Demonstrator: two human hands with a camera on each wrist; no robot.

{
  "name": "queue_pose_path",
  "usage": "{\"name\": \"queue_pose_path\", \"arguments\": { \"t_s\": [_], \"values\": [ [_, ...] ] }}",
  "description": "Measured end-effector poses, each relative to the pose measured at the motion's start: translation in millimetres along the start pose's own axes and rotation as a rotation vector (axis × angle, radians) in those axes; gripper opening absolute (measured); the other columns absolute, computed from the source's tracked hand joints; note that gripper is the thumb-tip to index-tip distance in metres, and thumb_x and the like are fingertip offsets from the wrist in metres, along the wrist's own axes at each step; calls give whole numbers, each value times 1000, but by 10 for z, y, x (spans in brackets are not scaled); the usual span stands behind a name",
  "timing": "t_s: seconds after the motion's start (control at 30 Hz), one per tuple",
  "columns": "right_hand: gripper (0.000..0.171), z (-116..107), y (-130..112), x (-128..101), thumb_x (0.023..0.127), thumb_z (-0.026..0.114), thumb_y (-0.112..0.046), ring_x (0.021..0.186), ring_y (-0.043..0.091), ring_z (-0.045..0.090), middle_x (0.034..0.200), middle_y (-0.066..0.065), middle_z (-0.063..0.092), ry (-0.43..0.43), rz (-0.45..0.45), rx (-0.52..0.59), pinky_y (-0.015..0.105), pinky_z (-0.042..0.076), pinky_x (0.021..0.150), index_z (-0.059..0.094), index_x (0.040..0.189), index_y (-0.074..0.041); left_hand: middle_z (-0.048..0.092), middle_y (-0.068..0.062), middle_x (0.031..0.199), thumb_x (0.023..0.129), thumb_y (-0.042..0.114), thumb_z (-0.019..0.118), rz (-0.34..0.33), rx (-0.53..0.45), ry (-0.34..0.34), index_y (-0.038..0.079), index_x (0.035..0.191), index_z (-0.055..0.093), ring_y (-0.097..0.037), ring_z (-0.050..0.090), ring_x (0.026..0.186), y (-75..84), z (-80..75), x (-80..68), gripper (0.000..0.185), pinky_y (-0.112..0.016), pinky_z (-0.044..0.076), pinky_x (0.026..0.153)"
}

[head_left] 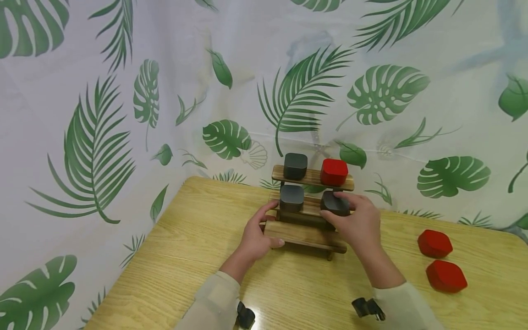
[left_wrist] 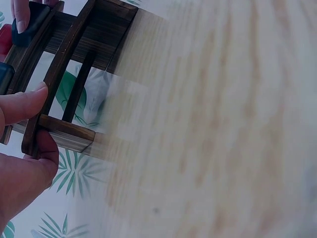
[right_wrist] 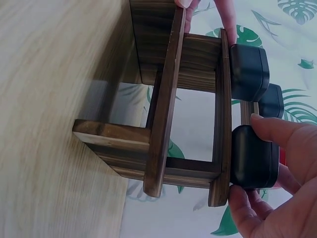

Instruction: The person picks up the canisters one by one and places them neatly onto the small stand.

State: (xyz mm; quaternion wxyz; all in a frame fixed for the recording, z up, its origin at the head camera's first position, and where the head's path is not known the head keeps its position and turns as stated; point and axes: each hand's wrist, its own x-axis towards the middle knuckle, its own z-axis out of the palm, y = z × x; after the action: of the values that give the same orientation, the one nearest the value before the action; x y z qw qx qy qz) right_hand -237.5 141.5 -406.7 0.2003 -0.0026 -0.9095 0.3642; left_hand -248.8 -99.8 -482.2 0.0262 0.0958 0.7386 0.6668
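the left hand pinches the wooden rack's lowest step to steady it, while right hand fingers curl round a dark box seated on the middle step.

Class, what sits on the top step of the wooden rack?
A dark box and a red box sit on the rack's top step; their undersides are hidden.

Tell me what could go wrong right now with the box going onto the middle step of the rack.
1. The right hand grips the dark box at the middle step's right end, so it might slip off that edge on release.
2. The wooden rack is braced only by the left hand at its left end; pushing could shift it.
3. The red box directly above could get knocked.
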Motion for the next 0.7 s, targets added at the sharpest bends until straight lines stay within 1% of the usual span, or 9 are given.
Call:
{"name": "queue_pose_path", "arguments": {
  "t_s": [0.13, 0.37, 0.47, 0.7],
  "values": [
    [53, 27, -8, 9, 76, 89, -27, 98, 38, 60, 117, 20, 62, 11, -2, -8, 50, 49, 79, 72, 122, -9, 51, -4, 133, 70, -18, 81, -4, 2, -1, 43, 142, 52, -28, 52, 109, -2, 1, 1, 99, -39, 51, 75],
    [53, 61, -11, 21, 75, 90, -26, 99, 39, 59, 116, 21, 62, 19, -13, -10, 52, 50, 79, 72, 122, -8, 50, -6, 135, 70, -18, 81, -5, -7, 1, 43, 141, 53, -28, 52, 110, -3, 7, 4, 98, -39, 50, 74],
    [53, 64, -12, 19, 76, 90, -26, 99, 39, 59, 116, 22, 61, 19, -11, -14, 52, 50, 79, 72, 122, -8, 50, -4, 136, 70, -18, 81, -8, -9, 1, 44, 141, 53, -26, 52, 111, -7, 9, 5, 99, -39, 50, 75],
    [54, 68, -10, 19, 75, 90, -28, 100, 40, 58, 116, 22, 61, 20, -10, -9, 52, 49, 79, 71, 122, -9, 50, -5, 136, 70, -18, 81, -17, -9, 4, 44, 141, 53, -27, 52, 110, 12, 11, -3, 98, -39, 50, 76]
  ]
}}
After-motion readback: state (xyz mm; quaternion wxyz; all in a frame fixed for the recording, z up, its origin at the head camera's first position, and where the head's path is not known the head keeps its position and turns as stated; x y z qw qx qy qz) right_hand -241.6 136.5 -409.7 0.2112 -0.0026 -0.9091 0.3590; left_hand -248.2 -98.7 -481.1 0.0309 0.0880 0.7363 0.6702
